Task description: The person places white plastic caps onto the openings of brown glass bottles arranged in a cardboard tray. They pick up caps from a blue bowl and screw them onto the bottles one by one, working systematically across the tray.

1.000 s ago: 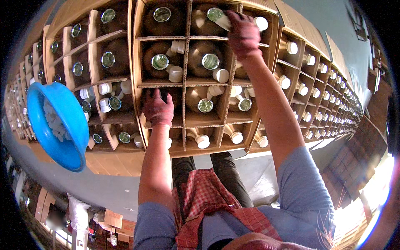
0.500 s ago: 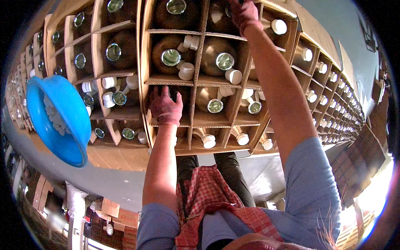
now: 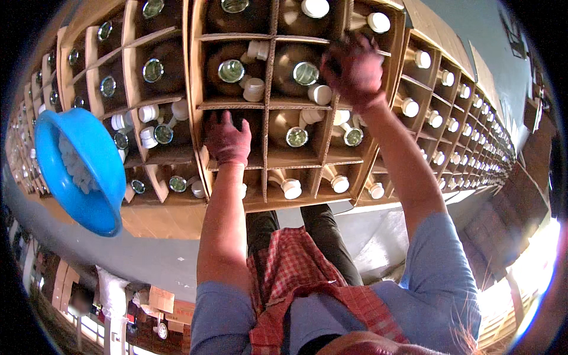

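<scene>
My left hand, in a reddish glove, rests over a cell of the divided carton. Its fingers are spread, and the hand hides most of what stands in that cell. My right hand, gloved alike, is over a cell farther right, its fingers curled down and blurred by motion. Just left of it, an uncapped glass bottle has a loose white stopper beside its neck. Another uncapped bottle stands left of that one with two loose stoppers. Beyond, a bottle carries a white stopper in its mouth.
A blue plastic basin holding white pieces sits on the cartons at left. Cells at left hold mostly uncapped bottles. Cartons at right hold rows of white-topped bottles. Cardboard flaps stand up along the far right edge.
My right hand has drawn back toward me from the far row, uncovering a white-topped bottle there. My left hand stays over the same cell. The whole view has shifted slightly.
</scene>
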The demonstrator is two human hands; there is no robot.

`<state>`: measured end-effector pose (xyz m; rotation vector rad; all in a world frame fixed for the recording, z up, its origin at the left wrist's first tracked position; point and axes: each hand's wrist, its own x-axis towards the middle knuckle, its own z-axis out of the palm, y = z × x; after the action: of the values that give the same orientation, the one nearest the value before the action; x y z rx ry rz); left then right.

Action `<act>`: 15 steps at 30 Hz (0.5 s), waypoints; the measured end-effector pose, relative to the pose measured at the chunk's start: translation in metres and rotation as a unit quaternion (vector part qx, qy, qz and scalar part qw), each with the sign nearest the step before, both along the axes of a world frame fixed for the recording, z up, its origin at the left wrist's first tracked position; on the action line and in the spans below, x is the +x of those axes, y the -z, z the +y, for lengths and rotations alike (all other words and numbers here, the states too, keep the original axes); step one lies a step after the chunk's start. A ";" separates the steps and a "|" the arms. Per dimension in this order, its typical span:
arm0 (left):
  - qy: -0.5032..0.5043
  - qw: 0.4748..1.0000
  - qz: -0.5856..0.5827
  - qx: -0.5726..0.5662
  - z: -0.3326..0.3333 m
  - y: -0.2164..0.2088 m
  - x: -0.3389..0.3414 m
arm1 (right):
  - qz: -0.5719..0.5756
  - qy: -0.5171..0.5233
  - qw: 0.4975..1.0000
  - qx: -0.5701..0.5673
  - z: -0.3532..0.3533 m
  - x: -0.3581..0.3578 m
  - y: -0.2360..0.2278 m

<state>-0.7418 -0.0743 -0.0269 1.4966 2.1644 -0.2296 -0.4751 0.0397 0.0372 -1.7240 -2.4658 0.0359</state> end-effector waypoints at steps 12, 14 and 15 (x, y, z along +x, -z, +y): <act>0.031 0.999 0.001 0.034 0.005 -0.002 0.003 | 0.032 0.073 0.955 -0.286 -0.039 -0.005 -0.006; 0.018 1.000 -0.002 0.021 0.004 0.002 0.000 | 0.086 0.088 0.976 -0.179 -0.042 -0.011 -0.017; 0.011 1.000 -0.003 0.014 0.003 0.004 -0.003 | 0.132 0.055 0.974 -0.178 -0.036 -0.016 -0.021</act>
<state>-0.7449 -0.0711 -0.0305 1.5361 2.1546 -0.2022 -0.4907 0.0040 0.0582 -1.8387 -2.2674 0.6877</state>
